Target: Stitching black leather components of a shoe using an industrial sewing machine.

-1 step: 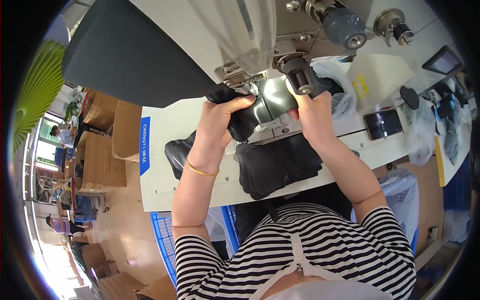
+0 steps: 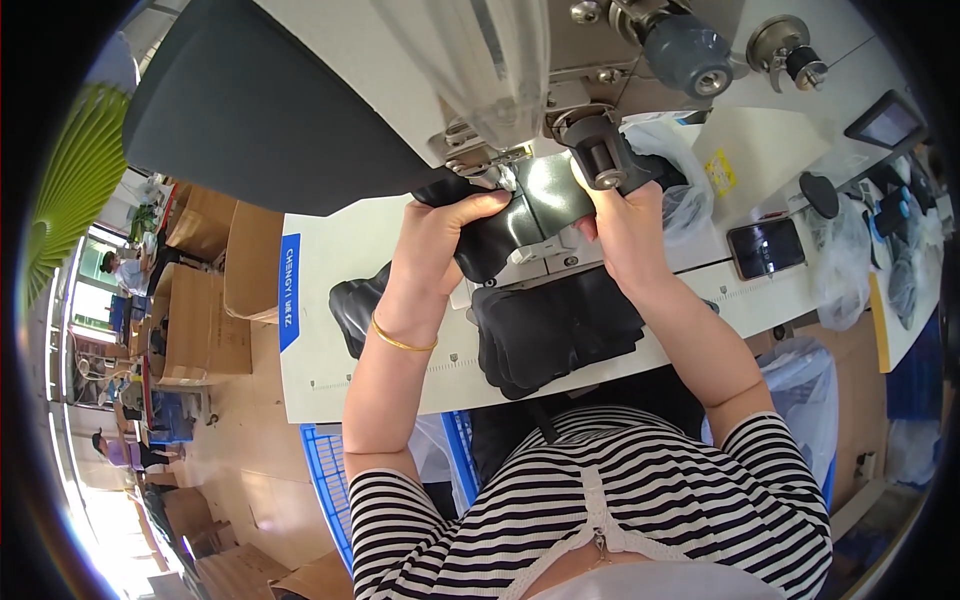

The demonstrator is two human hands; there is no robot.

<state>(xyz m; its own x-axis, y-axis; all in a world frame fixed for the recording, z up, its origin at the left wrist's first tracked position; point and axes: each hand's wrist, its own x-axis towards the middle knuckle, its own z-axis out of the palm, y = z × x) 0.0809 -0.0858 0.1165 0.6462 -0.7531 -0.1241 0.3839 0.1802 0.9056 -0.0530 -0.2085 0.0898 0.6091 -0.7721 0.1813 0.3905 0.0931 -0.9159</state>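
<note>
A shiny black, leather-like piece [image 2: 530, 218] lies under the needle area of a sewing machine [image 2: 400, 70], with a line running across it. My left hand [image 2: 432, 240] grips its left side, thumb pressed on top close to the presser foot [image 2: 505, 178]. On the right side, my right hand [image 2: 632, 235] pinches the same piece, partly behind a dark cylindrical machine part [image 2: 603, 155]. The fingers beneath the material are mostly hidden. Between my forearms, a stack of black pieces [image 2: 560, 330] rests on the table's near edge. More black material [image 2: 357, 310] lies beyond my left wrist.
The white table [image 2: 310, 375] carries a phone [image 2: 766, 249] and clear plastic bags [image 2: 845, 265] at the right. Blue baskets [image 2: 328, 480] stand below its front edge. Cardboard boxes [image 2: 205, 325] are on the left, with people [image 2: 125, 270] farther off.
</note>
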